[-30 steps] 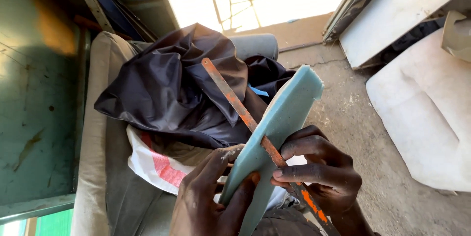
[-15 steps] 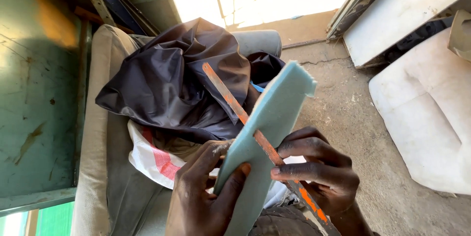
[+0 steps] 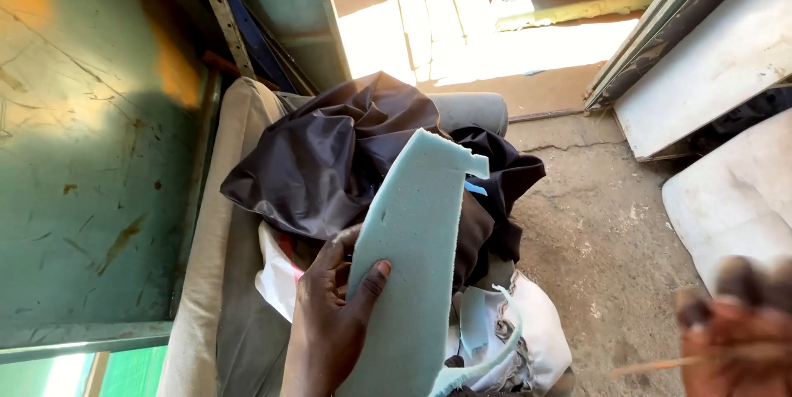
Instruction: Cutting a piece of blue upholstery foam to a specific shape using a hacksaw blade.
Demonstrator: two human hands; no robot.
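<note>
The left hand is gripping a slab of pale blue-green foam, thumb pressing across its face and fingers wrapping behind its left edge, so the hand is closing firmly around it. The foam is standing nearly upright, tilting a little to the right, its top corner showing a jagged notch. A thin curled strip of the same foam is hanging just beside its lower right edge.

The right hand is sitting well apart at the lower right, blurred; its fingers are curling around a thin orange-brown blade or stick that is pointing left, though how tightly cannot be told.

Behind the foam, a heap of dark glossy fabric is lying on a beige cushioned seat, with white printed cloth bunching underneath near the person's lap. A worn green panel is running along the left, close against the seat.

To the right, a bare concrete floor is lying open between the seat and a white padded piece. A white board is leaning above that. Sunlight is falling on the ground beyond the seat's far end.
</note>
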